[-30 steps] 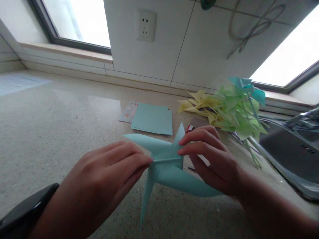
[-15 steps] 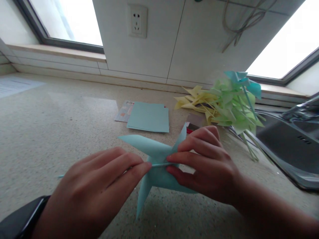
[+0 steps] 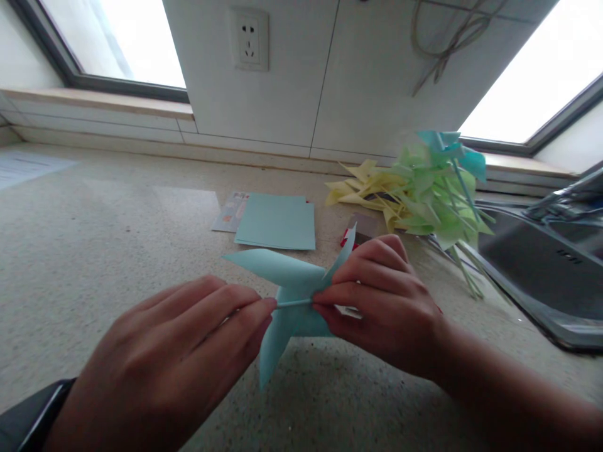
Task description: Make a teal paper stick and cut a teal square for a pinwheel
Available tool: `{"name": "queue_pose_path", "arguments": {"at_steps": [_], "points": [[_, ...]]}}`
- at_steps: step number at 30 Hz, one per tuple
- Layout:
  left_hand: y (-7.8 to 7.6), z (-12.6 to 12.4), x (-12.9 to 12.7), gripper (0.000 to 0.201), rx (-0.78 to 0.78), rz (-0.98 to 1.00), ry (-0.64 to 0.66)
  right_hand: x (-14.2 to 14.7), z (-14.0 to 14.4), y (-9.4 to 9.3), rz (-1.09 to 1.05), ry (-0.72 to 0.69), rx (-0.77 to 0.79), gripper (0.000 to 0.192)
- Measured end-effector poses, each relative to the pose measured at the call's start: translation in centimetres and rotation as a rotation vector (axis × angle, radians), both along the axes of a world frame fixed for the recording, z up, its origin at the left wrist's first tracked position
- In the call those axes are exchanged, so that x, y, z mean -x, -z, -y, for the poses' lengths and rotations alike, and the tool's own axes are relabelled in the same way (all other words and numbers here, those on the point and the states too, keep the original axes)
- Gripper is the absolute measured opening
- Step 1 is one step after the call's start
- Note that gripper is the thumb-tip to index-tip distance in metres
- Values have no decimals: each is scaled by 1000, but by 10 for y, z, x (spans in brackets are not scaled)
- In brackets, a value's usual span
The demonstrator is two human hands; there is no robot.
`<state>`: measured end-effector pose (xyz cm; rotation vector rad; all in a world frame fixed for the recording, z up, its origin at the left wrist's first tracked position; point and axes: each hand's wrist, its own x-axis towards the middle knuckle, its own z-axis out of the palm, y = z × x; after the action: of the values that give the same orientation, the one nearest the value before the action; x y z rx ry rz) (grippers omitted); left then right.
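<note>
Your left hand (image 3: pixel 188 351) pinched the thin pale-blue stick (image 3: pixel 293 304); your right hand (image 3: pixel 377 301) gripped the folded light-blue paper pinwheel (image 3: pixel 287 282) just above the speckled counter (image 3: pixel 94 251); blades were folded, the stick seemingly half-fitted; finished yellow and green pinwheels (image 3: pixel 414 188) lay beyond.

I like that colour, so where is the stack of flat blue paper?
The stack of blue paper lies on the counter beyond both hands, left of the pile of pinwheels.

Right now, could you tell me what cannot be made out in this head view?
- Pinwheel centre: covered by right hand fingers.
- Thin stick: its far end lies under left hand.
- Card print: too small, partly under blue sheets.
- Sink: cut by right edge.
</note>
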<state>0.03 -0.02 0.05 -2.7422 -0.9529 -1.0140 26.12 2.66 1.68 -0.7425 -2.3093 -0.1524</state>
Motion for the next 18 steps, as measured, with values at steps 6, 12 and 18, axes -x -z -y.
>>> {"name": "queue_pose_path", "arguments": {"at_steps": [6, 12, 18], "points": [[2, -10, 11, 18, -30, -125, -128, -11, -16, 1, -3, 25, -60, 6], [10, -18, 14, 21, 88, -77, -102, -23, -24, -3, -166, 87, -60, 6], [5, -22, 12, 18, 265, 111, -200, -32, -40, 2, -536, 298, 109, 18]]}}
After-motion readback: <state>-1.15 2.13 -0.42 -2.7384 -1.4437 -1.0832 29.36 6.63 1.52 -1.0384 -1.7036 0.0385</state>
